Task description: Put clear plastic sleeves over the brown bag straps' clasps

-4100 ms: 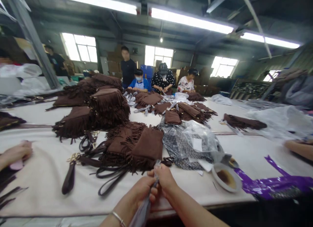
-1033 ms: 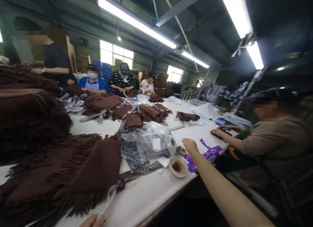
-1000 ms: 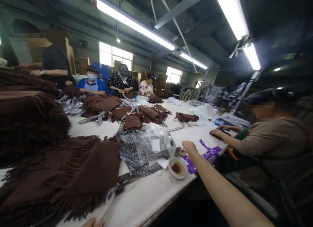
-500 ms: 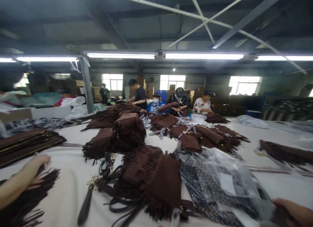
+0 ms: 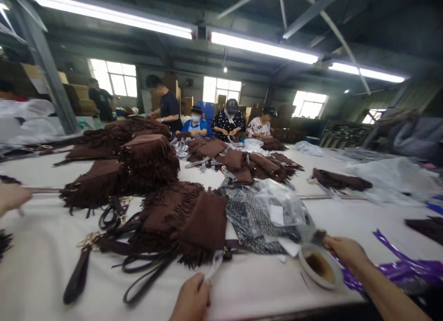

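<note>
At the bottom centre my left hand (image 5: 192,297) is closed on a translucent plastic strip (image 5: 216,264), which runs up toward the end of a dark strap (image 5: 233,248). Just above lies a brown fringed bag (image 5: 204,222) on the white-covered table. My right hand (image 5: 346,251), on the right, pinches a small dark piece (image 5: 319,237), blurred, close to the rim of a pale bowl. Brown liquid (image 5: 320,267) shows inside this bowl (image 5: 336,278). Black straps with a gold clasp (image 5: 88,240) trail left from the bag.
Another person's hand (image 5: 14,199) reaches in from the left edge. Stacked brown fringed bags (image 5: 147,162) stand mid-table. A grey knitted item (image 5: 245,224) under clear plastic lies left of the bowl; purple plastic (image 5: 408,270) lies right. Several people work across the table.
My view has swung right and tilted. The bowl has come into view beneath my right hand. My left hand has come up into view with the plastic strip. The other person's hand sits nearer the left edge.
</note>
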`<action>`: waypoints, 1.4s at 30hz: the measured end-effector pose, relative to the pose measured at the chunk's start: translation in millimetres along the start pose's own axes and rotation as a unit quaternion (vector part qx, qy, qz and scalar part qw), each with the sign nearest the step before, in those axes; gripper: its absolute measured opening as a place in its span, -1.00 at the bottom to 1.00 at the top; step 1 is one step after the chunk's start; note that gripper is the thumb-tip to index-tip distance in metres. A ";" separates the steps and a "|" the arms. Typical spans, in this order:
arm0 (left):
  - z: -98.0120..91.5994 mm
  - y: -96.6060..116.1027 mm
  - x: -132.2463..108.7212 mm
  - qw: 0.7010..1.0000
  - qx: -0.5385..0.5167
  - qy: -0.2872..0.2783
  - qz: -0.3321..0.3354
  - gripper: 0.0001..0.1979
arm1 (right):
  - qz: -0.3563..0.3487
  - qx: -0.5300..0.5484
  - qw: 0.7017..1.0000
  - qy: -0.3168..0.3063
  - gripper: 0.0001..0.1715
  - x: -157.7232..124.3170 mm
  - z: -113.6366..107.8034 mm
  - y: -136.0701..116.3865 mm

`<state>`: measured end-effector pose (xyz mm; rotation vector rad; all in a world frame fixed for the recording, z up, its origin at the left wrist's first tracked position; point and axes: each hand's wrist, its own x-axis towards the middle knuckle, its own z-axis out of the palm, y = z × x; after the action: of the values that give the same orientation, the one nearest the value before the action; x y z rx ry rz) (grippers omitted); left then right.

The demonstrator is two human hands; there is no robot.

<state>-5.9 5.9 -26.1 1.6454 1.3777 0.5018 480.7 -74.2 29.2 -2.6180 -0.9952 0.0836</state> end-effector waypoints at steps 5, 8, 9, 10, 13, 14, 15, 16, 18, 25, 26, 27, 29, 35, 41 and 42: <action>-7.4 15.4 -9.3 1.000 0.008 -0.015 0.004 -0.70 | -0.001 -0.048 0.998 -0.036 -0.63 -13.9 -25.6 -17.4; -7.2 18.9 -14.4 0.999 0.027 0.008 0.030 -0.70 | -0.067 0.090 0.992 -0.051 -0.63 -57.4 -30.0 -64.3; -6.1 19.8 -17.2 0.998 0.036 0.020 0.037 -0.71 | -0.095 0.136 0.982 -0.087 -0.63 -77.3 -26.3 -86.6; -5.0 20.7 -20.4 0.998 0.045 0.028 0.040 -0.71 | -0.134 0.180 0.964 -0.144 -0.63 -98.8 -19.8 -110.2; -2.6 21.8 -28.0 0.993 0.094 0.048 0.057 -0.74 | -0.157 0.319 0.883 -0.306 -0.61 -163.4 11.7 -175.8; -2.7 21.3 -29.3 0.989 0.120 0.059 0.069 -0.74 | -0.144 0.349 0.856 -0.353 -0.62 -181.6 23.9 -193.4; -3.2 20.4 -30.3 0.984 0.146 0.068 0.080 -0.74 | -0.134 0.368 0.835 -0.387 -0.61 -196.7 35.5 -208.5; -3.9 19.0 -31.2 0.978 0.172 0.078 0.088 -0.73 | -0.128 0.376 0.819 -0.415 -0.62 -208.3 46.1 -221.5; -5.0 14.7 -33.3 0.967 0.218 0.090 0.099 -0.73 | -0.129 0.378 0.800 -0.448 -0.64 -220.7 62.0 -241.4; -3.0 -0.6 -35.0 0.920 0.352 0.067 0.161 -0.71 | -0.100 0.301 0.833 -0.453 -0.81 -212.0 73.5 -274.5; -3.1 -0.5 -35.6 0.915 0.361 0.065 0.166 -0.71 | -0.104 0.278 0.843 -0.448 -0.81 -211.8 73.4 -277.4; -3.3 -0.1 -36.4 0.913 0.367 0.062 0.170 -0.71 | -0.110 0.256 0.852 -0.444 -0.81 -212.0 73.4 -280.2; -3.9 0.7 -38.3 0.910 0.370 0.058 0.178 -0.72 | -0.122 0.218 0.865 -0.436 -0.79 -212.5 74.1 -285.1; -0.6 -6.3 -37.9 0.907 0.366 0.087 0.190 -0.73 | -0.160 0.076 0.875 -0.451 -0.84 -208.2 71.0 -296.2; -0.5 -8.4 -34.3 0.915 0.331 0.126 0.192 -0.75 | -0.166 0.017 0.867 -0.469 -0.84 -204.4 61.0 -306.0; -1.8 -7.2 -34.5 0.917 0.322 0.119 0.201 -0.76 | -0.164 0.007 0.866 -0.472 -0.84 -203.8 60.3 -306.7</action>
<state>-21.5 -25.6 -23.2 2.5068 1.4755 0.5236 122.1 23.9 61.1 -2.2894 -1.6837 1.3729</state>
